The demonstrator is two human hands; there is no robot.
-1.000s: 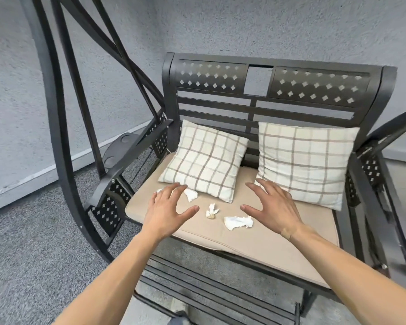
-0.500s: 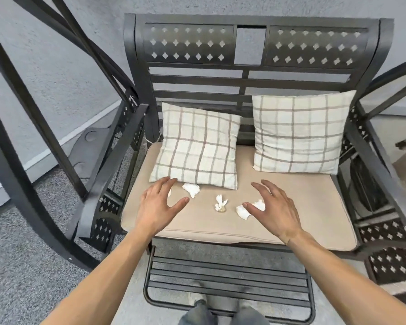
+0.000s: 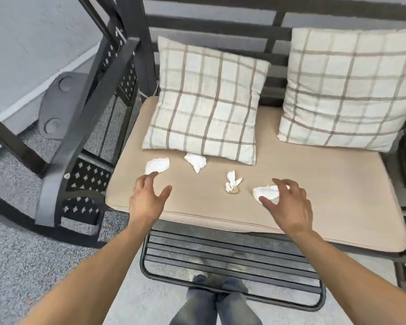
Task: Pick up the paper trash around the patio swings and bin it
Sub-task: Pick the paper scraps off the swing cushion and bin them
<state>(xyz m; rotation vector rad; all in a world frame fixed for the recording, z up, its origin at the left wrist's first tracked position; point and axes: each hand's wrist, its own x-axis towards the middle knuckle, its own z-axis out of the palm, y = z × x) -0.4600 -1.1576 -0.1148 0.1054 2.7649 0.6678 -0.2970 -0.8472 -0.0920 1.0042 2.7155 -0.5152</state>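
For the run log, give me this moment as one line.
phase: reaching | left hand: open, by flat paper scrap | right hand: open, fingers around crumpled paper | seat cushion: four scraps

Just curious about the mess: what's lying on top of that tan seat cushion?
On the seat cushion lie four crumpled paper scraps and two checked pillows leaning on the backrest. One scrap touches the left pillow's lower edge; whether more paper hides beneath the pillows cannot be seen.

Plaid pillows (image 3: 208,99) — beige seat cushion (image 3: 314,174)
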